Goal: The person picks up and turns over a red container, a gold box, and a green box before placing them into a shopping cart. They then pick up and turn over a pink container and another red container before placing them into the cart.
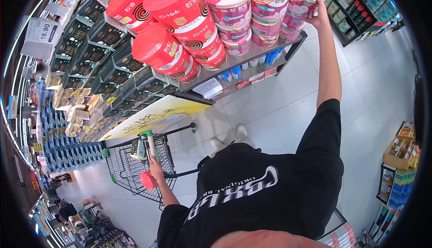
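My right hand (321, 17) reaches up to the top of a stack and is closed on a pink tub with a white printed lid (302, 6). The fingers lie at the lid's edge and the thumb is lower on the side. Beside it stand more stacked pink tubs (227, 12) and red mosquito-coil tubs (180, 5). Lower down, my left hand (156, 169) is wrapped round the handle (150, 143) of a wire shopping cart (123, 165). In the cart are a pale green package (137, 150) and a red round container (147, 180).
A dark display shelf (288, 57) carries the tubs, with blue items below. Stacked dark boxes (105, 34) rise on the left above a yellow sign (157, 113). More shelving (360, 5) stands at upper right. Another person (69, 212) is at lower left.
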### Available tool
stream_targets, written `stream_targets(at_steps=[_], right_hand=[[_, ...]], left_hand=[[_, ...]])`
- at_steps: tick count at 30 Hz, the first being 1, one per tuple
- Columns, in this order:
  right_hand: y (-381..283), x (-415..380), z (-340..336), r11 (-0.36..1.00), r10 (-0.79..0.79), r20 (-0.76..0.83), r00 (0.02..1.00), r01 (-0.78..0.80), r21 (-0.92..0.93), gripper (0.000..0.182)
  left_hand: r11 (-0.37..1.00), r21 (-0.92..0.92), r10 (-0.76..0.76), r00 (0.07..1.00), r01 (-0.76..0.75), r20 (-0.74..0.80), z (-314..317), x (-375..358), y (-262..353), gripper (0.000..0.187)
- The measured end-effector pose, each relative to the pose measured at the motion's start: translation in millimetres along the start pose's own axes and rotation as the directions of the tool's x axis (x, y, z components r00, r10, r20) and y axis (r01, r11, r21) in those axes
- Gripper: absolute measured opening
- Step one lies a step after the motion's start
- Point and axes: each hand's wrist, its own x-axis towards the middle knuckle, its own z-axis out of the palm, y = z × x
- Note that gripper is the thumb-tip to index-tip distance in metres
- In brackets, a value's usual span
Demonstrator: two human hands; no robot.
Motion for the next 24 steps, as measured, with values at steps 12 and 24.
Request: stream_targets(at_steps=[12, 24], right_hand=[[62, -167, -67, 0.96, 0.119, 0.19, 0.975, -0.162, 0.23, 0.073], [258, -320, -22, 0.604, 0.509, 0.466, 0.724, -0.686, 0.407, 0.064]], left_hand=[[0.844, -0.074, 0.52, 0.843, -0.532, -0.137, 60, -53, 132, 0.042], [0.517, -0.84, 0.835, 0.312, -0.162, 0.454, 105, -195, 326, 0.086]])
